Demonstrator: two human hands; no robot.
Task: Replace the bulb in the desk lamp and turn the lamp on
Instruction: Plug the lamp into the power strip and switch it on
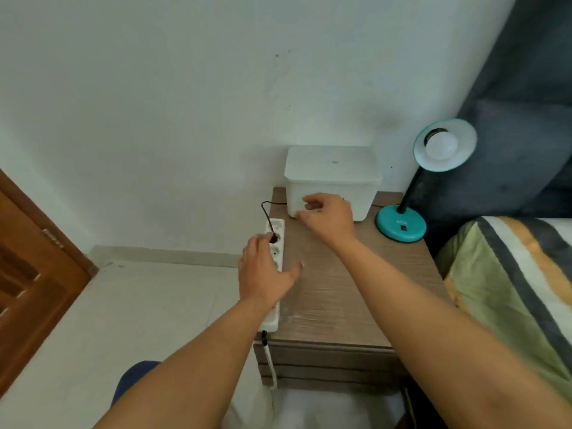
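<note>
teal desk lamp (pixel 402 224) is stood at the nightstand's (pixel 334 292) back right corner, bulb (pixel 441 146) seated in the shade. left hand (pixel 266 274) is laid flat on the power strip (pixel 275 258), fingers by the black plug (pixel 273 237), nothing gripped. right hand (pixel 328 216) is held loosely curled and empty before the white box (pixel 332 181).

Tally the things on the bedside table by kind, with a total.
Desk lamp with bulb: 1
White lidded box: 1
White power strip, black plug in it: 1
Total: 3
</note>
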